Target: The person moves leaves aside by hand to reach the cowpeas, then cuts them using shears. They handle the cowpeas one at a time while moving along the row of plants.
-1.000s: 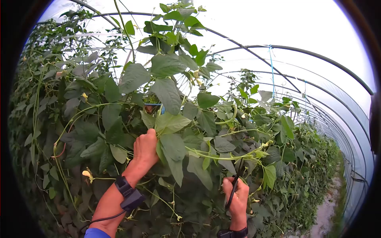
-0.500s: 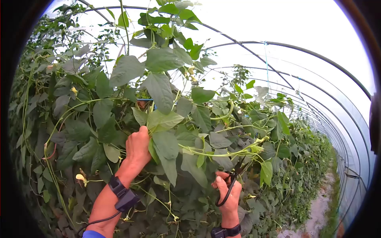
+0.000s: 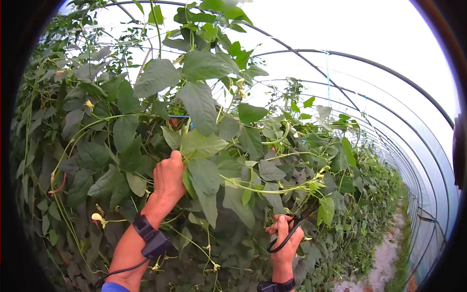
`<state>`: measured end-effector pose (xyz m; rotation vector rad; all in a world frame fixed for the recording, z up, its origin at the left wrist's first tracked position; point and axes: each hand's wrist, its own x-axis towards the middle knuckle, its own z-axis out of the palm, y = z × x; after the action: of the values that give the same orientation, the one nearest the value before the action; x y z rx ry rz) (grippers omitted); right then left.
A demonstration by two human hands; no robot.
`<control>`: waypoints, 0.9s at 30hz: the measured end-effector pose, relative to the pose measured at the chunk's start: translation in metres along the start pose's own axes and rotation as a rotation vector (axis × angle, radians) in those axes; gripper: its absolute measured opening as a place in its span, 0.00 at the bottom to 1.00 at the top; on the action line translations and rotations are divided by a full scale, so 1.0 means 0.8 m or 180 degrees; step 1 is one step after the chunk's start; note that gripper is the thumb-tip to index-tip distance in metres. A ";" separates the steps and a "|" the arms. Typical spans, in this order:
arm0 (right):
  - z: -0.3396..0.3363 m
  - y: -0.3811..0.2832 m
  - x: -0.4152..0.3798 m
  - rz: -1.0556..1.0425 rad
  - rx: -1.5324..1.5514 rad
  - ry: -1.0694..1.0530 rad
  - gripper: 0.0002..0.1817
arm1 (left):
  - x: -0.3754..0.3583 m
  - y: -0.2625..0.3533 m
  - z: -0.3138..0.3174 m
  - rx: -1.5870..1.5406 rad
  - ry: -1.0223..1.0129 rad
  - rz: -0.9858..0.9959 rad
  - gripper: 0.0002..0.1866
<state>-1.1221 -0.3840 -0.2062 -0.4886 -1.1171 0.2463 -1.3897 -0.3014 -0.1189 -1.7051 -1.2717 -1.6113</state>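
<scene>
My left hand [image 3: 169, 177] is closed around a leafy bean vine in the middle of the view, just under a pale green leaf [image 3: 202, 144]. Its fingertips are hidden behind the leaves. From near this hand a light green shoot [image 3: 262, 191] runs to the right and ends in a small leafy tip [image 3: 315, 184]. Lower right, my right hand [image 3: 287, 241] holds black-handled scissors [image 3: 305, 213], with one handle loop hanging by the palm. The blades point up and right, below the shoot's tip, overlapping the foliage beside a hanging leaf [image 3: 326, 210].
Dense vines form a wall across the front, with yellowish blossoms [image 3: 98, 218] and a curved green pod [image 3: 281, 136]. Metal hoops [image 3: 389, 73] of a plastic tunnel arch overhead. A pale path [image 3: 382, 253] runs along the right side. Dark bands with boxes circle both wrists.
My right hand has turned slightly, and the scissors now slant lower and more to the right. My left hand keeps its hold on the vine. The view has shifted slightly.
</scene>
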 end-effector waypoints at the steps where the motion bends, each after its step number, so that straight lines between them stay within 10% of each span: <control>1: -0.001 -0.003 0.000 -0.0005 -0.0014 0.0013 0.14 | -0.001 -0.001 0.000 0.0048 -0.0002 0.0022 0.16; 16: -0.001 -0.018 0.008 0.0302 -0.0344 -0.0148 0.23 | -0.001 -0.004 0.006 0.0111 0.0099 0.0116 0.16; 27: 0.031 -0.020 0.003 -0.0660 0.0187 0.0183 0.19 | 0.000 -0.038 0.016 -0.0801 0.0257 0.0048 0.15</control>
<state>-1.1442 -0.3903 -0.1876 -0.3229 -1.0925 0.0833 -1.4087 -0.2765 -0.1291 -1.7686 -1.0511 -1.8767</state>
